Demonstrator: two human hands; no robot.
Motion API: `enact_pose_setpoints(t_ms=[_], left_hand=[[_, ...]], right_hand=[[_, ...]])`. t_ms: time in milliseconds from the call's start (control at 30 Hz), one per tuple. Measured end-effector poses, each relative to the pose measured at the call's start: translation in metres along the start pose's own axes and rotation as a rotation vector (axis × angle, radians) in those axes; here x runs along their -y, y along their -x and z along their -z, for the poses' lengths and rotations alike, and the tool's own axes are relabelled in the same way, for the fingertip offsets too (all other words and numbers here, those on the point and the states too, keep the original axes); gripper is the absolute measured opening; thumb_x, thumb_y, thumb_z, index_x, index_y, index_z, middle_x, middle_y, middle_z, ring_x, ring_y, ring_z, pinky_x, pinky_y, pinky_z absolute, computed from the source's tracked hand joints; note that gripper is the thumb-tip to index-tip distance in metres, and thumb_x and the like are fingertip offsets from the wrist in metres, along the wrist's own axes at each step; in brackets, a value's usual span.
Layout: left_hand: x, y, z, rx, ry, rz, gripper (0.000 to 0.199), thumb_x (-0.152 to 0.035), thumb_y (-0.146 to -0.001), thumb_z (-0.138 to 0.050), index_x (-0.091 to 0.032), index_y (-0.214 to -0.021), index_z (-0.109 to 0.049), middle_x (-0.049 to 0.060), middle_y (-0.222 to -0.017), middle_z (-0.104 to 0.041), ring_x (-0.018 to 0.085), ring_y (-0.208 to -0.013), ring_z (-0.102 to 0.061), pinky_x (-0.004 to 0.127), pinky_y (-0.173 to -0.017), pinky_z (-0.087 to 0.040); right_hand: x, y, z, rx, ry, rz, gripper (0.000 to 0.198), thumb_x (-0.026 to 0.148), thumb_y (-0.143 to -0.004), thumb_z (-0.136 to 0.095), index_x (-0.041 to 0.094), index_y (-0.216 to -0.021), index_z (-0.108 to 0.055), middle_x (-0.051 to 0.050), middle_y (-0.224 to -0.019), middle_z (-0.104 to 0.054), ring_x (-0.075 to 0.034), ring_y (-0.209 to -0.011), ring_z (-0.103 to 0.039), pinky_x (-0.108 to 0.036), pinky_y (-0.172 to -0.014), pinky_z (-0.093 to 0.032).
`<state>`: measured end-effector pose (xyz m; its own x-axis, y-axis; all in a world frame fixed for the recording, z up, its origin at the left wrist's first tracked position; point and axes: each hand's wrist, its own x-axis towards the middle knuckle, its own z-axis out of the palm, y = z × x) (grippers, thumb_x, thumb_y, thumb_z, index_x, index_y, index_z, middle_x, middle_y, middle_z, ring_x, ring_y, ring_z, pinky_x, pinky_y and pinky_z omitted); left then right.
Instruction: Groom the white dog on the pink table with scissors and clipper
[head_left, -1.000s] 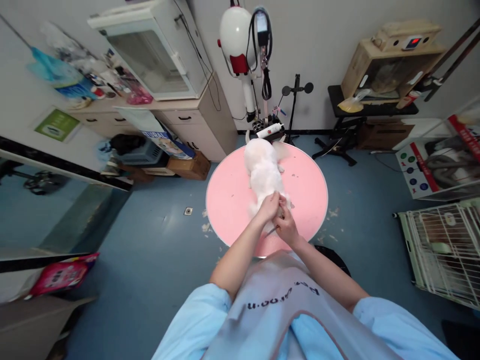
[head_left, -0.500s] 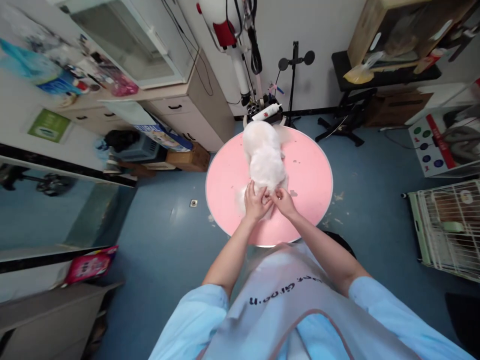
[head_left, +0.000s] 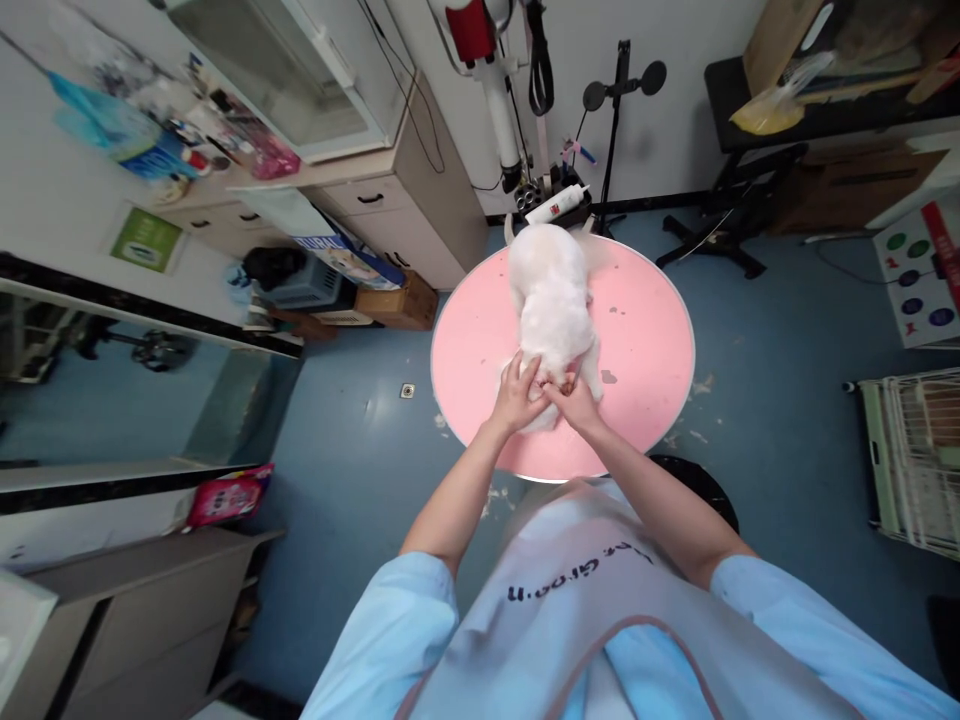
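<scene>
A white, short-clipped dog (head_left: 555,290) is on a round pink table (head_left: 652,350), its body stretching away from me. My left hand (head_left: 516,398) rests on the dog's near end, fingers spread over the fur and curved round it, thumb pointing inward. Beside it, my right hand (head_left: 576,402) has its fingers curled and pressed together at the same spot. The two thumbs meet. Whatever the right fingers pinch is hidden. Loose white fur lies below the hands, and I cannot make out the dog's face.
A white bottle (head_left: 555,204) lies in a holder behind the table, close to a stand arm (head_left: 501,120). Cabinets (head_left: 405,200) stand at the left. On the right are a wire cage (head_left: 919,450) and a black wheeled base (head_left: 712,235). Fur clippings dot the blue floor.
The view has shifted, so the table sits farther right and slightly higher. My right hand has come in closer to the left, and the thumbs now touch.
</scene>
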<state>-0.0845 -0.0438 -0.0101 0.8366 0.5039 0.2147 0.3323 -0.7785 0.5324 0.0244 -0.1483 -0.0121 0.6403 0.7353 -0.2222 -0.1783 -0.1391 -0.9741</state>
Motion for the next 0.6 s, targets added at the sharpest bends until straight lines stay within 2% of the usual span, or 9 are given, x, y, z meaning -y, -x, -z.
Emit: enact_pose_setpoints(t_ms=[100, 200, 233, 300, 367, 433, 500, 600], left_hand=[[0.006, -0.002, 0.011, 0.105, 0.009, -0.029, 0.090, -0.046, -0.073, -0.069, -0.015, -0.147, -0.028, 0.021, -0.149, -0.029, 0.036, -0.141, -0.025, 0.053, -0.110, -0.028], [-0.004, -0.002, 0.033, 0.186, 0.008, 0.007, 0.099, -0.051, -0.072, -0.069, -0.014, -0.150, -0.020, 0.023, -0.152, -0.024, 0.037, -0.144, -0.018, 0.054, -0.111, -0.027], [-0.012, -0.002, 0.040, 0.149, -0.012, 0.047, 0.097, -0.052, -0.074, -0.067, -0.014, -0.149, -0.021, 0.023, -0.153, -0.023, 0.038, -0.144, -0.016, 0.056, -0.111, -0.025], [-0.035, 0.000, 0.051, -0.001, -0.077, 0.123, 0.074, -0.049, -0.083, -0.058, -0.016, -0.145, -0.032, 0.020, -0.154, -0.025, 0.036, -0.145, -0.014, 0.059, -0.112, -0.020], [-0.059, 0.002, 0.053, -0.096, -0.128, 0.121, 0.043, -0.037, -0.093, -0.045, -0.020, -0.132, -0.049, 0.014, -0.148, -0.040, 0.032, -0.144, -0.021, 0.060, -0.114, -0.013], [-0.074, 0.001, 0.045, -0.064, -0.138, 0.100, 0.033, -0.027, -0.095, -0.039, -0.021, -0.120, -0.058, 0.010, -0.133, -0.057, 0.029, -0.139, -0.032, 0.061, -0.114, -0.013], [-0.074, -0.001, 0.035, -0.017, -0.153, 0.107, 0.030, -0.025, -0.092, -0.044, -0.020, -0.118, -0.059, 0.010, -0.126, -0.062, 0.031, -0.136, -0.037, 0.064, -0.111, -0.017], [-0.051, -0.006, 0.026, 0.005, -0.195, 0.092, 0.028, -0.031, -0.088, -0.055, -0.020, -0.112, -0.062, 0.012, -0.140, -0.051, 0.033, -0.137, -0.035, 0.061, -0.110, -0.023]], right_hand=[[0.000, 0.000, -0.003, 0.026, -0.044, -0.021, 0.037, 0.044, -0.056, -0.072, 0.019, -0.077, -0.053, 0.000, -0.067, -0.060, -0.016, -0.064, -0.057, -0.027, -0.059, -0.045], [0.002, 0.002, -0.004, 0.050, -0.115, -0.063, 0.038, 0.044, -0.055, -0.072, 0.019, -0.078, -0.055, 0.001, -0.066, -0.060, -0.016, -0.063, -0.057, -0.027, -0.057, -0.045], [0.003, 0.004, -0.004, 0.047, -0.117, -0.076, 0.036, 0.043, -0.055, -0.072, 0.019, -0.077, -0.055, 0.001, -0.065, -0.059, -0.015, -0.062, -0.056, -0.026, -0.056, -0.044], [0.006, 0.009, -0.004, 0.041, -0.090, -0.101, 0.031, 0.040, -0.059, -0.072, 0.019, -0.073, -0.055, 0.001, -0.059, -0.056, -0.015, -0.057, -0.052, -0.026, -0.051, -0.041], [0.009, 0.013, -0.006, 0.021, -0.068, -0.124, 0.028, 0.039, -0.061, -0.072, 0.019, -0.070, -0.056, 0.001, -0.054, -0.053, -0.015, -0.055, -0.050, -0.026, -0.048, -0.038], [0.011, 0.015, -0.008, -0.001, -0.071, -0.142, 0.027, 0.039, -0.063, -0.072, 0.018, -0.073, -0.057, 0.001, -0.051, -0.052, -0.016, -0.055, -0.050, -0.027, -0.047, -0.037], [0.012, 0.015, -0.010, -0.010, -0.089, -0.156, 0.029, 0.040, -0.063, -0.072, 0.019, -0.076, -0.058, 0.000, -0.052, -0.053, -0.016, -0.056, -0.050, -0.027, -0.047, -0.037], [0.010, 0.013, -0.014, 0.046, -0.169, -0.136, 0.033, 0.040, -0.059, -0.074, 0.020, -0.079, -0.058, 0.000, -0.060, -0.058, -0.014, -0.057, -0.050, -0.026, -0.051, -0.039]])
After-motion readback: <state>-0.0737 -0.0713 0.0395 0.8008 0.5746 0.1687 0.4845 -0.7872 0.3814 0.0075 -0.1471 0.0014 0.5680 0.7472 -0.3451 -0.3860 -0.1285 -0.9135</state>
